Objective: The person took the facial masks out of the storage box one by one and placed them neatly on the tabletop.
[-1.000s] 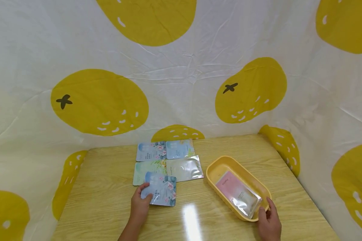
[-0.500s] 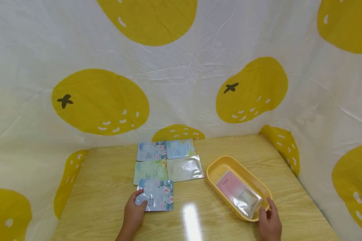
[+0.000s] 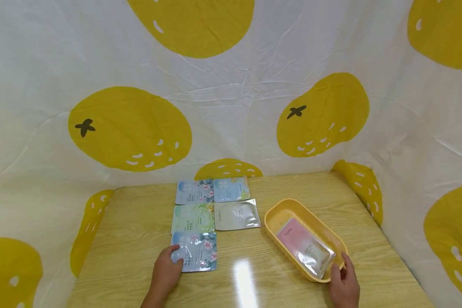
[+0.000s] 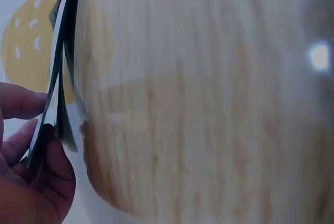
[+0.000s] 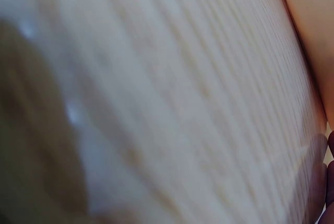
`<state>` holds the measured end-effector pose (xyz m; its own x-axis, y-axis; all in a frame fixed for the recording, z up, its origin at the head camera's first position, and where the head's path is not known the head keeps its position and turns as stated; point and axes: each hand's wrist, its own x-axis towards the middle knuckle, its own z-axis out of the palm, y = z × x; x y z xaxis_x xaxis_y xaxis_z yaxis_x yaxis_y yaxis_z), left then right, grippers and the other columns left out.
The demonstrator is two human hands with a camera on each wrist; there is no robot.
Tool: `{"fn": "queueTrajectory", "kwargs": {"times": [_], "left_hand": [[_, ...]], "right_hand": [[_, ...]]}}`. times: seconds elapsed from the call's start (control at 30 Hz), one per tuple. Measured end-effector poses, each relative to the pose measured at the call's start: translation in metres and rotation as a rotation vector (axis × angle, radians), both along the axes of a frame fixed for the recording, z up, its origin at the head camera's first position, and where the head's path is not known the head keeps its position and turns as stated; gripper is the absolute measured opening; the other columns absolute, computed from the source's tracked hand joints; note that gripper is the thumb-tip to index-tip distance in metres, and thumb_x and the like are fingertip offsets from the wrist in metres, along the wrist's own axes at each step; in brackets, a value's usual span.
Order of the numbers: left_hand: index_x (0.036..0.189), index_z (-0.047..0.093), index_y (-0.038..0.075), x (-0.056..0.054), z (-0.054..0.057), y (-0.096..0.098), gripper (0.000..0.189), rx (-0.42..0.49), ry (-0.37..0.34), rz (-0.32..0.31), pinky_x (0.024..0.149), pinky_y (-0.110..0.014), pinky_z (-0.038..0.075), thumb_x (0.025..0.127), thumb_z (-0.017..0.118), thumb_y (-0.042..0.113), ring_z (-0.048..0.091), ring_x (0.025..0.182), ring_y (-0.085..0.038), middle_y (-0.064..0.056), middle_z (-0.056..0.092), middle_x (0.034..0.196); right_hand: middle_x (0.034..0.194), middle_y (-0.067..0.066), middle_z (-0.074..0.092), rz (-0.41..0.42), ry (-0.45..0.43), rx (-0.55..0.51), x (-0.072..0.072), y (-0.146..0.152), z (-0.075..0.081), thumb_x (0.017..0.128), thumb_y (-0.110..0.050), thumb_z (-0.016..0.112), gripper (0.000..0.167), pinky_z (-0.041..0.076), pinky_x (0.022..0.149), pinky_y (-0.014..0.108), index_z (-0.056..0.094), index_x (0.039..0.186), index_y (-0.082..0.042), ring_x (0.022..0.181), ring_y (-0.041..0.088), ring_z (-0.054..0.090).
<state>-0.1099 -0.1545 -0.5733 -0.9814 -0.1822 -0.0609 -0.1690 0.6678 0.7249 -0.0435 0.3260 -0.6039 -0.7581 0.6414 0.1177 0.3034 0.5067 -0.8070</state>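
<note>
The left hand (image 3: 167,269) pinched the left edge of a shiny, pale-blue rectangular film sachet with printed flowers (image 3: 200,256), which was at the near side of a glossy green floral sachet (image 3: 190,219) over the light wood-grain surface (image 3: 138,231); whether it lay fully flat could not be told. Beyond were a bright silver foil sachet (image 3: 236,214), a light-blue sachet with yellow blossoms (image 3: 231,189) and a second blue floral sachet (image 3: 192,192). The right hand (image 3: 344,285) gripped the near end of a yellow, round-ended oblong plastic tray (image 3: 288,208), inside which lay a flat pink-and-silver packet (image 3: 306,248). The pale-blue sachet looked light and floppy, its glossy skin likely slippery and easily creased, with a contents-filled middle perhaps softer than its border. A pinch on the flat side margin, thumb against fingers, seemed the soundest hold, sparing the middle from squeezing. The tray looked stiff and light, best steadied by its rim.
</note>
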Motion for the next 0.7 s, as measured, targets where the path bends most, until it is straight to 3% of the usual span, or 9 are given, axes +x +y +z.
{"fn": "queueTrajectory", "kwargs": {"times": [0.33,0.7], "left_hand": [[0.128,0.058,-0.01,-0.0013,-0.0047,-0.0042,0.046,-0.13,-0.133,-0.036,0.099,-0.061,0.04,0.088,0.068,0.009,0.051,0.12,-0.049,-0.031,0.053,0.127],[0.128,0.06,-0.008,0.0025,-0.0057,-0.004,0.046,-0.223,-0.148,-0.045,0.089,-0.057,0.047,0.089,0.07,0.014,0.056,0.103,-0.043,-0.032,0.041,0.125]], "right_hand": [[0.076,0.002,0.061,0.013,-0.004,-0.003,-0.0009,0.0016,-0.0007,0.101,-0.022,0.051,0.048,0.036,0.061,0.015,0.048,0.147,-0.008,0.066,0.002,0.048],[0.083,0.011,0.066,0.006,0.0,-0.012,-0.001,0.0019,-0.0015,0.101,-0.021,0.051,0.048,0.036,0.061,0.014,0.048,0.147,-0.008,0.068,-0.001,0.048]]}}
